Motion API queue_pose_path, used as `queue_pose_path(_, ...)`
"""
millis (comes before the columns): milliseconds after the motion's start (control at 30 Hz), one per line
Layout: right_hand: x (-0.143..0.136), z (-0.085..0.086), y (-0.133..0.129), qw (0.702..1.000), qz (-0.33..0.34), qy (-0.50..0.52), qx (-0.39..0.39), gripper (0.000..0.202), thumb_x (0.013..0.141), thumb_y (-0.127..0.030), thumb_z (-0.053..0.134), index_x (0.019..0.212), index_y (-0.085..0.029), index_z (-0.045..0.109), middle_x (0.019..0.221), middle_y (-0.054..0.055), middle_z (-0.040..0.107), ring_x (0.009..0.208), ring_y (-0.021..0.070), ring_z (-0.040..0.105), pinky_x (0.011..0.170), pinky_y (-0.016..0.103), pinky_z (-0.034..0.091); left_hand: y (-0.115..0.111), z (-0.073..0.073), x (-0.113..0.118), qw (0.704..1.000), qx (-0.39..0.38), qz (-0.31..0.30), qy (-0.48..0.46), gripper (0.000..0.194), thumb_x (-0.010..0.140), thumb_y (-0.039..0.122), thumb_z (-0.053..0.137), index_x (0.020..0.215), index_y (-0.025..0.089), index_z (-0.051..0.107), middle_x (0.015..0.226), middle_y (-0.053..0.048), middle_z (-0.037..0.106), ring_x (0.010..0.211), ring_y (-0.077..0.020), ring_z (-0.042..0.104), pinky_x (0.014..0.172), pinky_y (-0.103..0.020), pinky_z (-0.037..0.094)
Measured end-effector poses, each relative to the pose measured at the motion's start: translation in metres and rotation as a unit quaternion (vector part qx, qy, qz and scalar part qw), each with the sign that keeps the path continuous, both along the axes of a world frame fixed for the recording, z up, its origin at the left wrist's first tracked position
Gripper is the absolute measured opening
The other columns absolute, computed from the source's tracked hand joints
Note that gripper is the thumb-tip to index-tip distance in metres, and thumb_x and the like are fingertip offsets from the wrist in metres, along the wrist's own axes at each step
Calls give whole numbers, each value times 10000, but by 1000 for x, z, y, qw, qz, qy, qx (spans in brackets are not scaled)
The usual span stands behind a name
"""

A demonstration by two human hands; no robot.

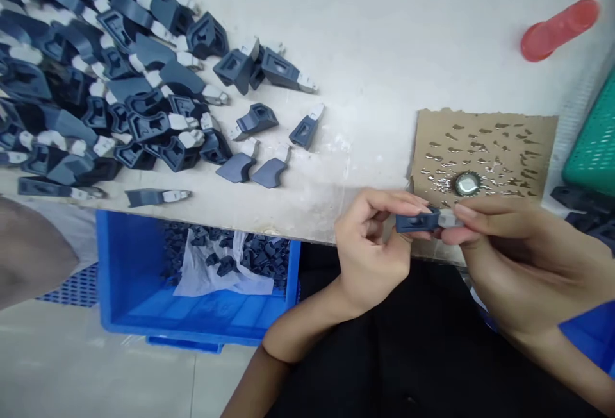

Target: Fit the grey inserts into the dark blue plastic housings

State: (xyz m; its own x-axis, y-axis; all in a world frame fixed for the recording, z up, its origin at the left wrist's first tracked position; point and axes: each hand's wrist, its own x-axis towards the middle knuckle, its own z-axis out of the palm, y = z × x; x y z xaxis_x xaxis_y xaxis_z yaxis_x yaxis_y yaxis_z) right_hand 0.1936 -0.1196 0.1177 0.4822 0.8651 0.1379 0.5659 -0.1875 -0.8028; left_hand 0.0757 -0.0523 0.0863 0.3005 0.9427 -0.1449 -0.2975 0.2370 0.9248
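At the worktop [384,40] edge, left hand [372,245] and right hand [504,251] together pinch one dark blue part [417,220]; a large heap [96,84] lies beside, more fill the blue bin [125,277] below.

The dark blue part [417,220] pinched between the two hands is largely covered by fingertips, so its full shape cannot be told, and the pale piece [449,218] at its right end is mostly hidden under the right hand [509,258]. The pile of blue parts [86,84] runs off the top and left edges. The green basket [593,142] is cut by the right edge, as are the dark parts [583,209] below it. The red object [560,29] is too blurred to identify. The blue bin [139,283] lies partly under the surface [384,52], its contents half covered by a plastic bag [216,270]. The grey shape [29,251] at the left edge is unidentifiable
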Motion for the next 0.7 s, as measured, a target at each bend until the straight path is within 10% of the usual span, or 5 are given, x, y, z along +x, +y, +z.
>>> queue_pose_path(200, 41, -19, 4, 998, -34, -54, -17, 269, 942, -311, 740, 1209, -298, 710, 1027, 2, 766, 891, 164, 745, 785, 319, 631, 47, -4, -17, 965, 125, -28, 228, 164, 864, 180, 804, 1006, 222, 733, 963, -16, 789, 873, -152, 753, 842, -288, 623)
queue_pose_path(333, 123, -5, -14, 958, -200, -207, -13, 253, 974, -385, 673, 1180, -259, 748, 1033, 58, 747, 899, 196, 699, 825, 379, 578, 110, -10, -36, 811, 315, 85, 486, 277, 868, 315, 803, 1131, 234, 779, 1089, -93, 707, 1065, -286, 674, 1040, -509, 541)
queue_pose_path(467, 198, -3, -27, 953, -155, -232, -116, 210, 901, -381, 724, 1057, -263, 799, 905, 61, 725, 692, 197, 577, 726, 404, 471, 149, -6, -41, 719, 326, 112, 603, 447, 935, 439, 693, 1285, 163, 725, 1161, -148, 584, 1195, -382, 579, 1064, -600, 495)
queue_pose_path(600, 226, -22, -13, 964, -73, -211, -144, 338, 889, -518, 670, 1074, -265, 797, 1017, 109, 691, 860, 293, 622, 824, 474, 483, 142, 7, -42, 717, 328, 135, 600, 643, 930, 512, 671, 1422, 112, 573, 1089, -125, 571, 1049, -323, 584, 962, -511, 533)
queue_pose_path(700, 227, -30, 0, 970, -48, -199, -133, 365, 902, -532, 607, 1050, -249, 783, 1040, 130, 671, 994, 347, 622, 886, 512, 491, 103, -13, -74, 727, 353, 204, 553, 484, 906, 520, 677, 1227, 160, 646, 887, -46, 553, 843, -249, 561, 868, -446, 523)
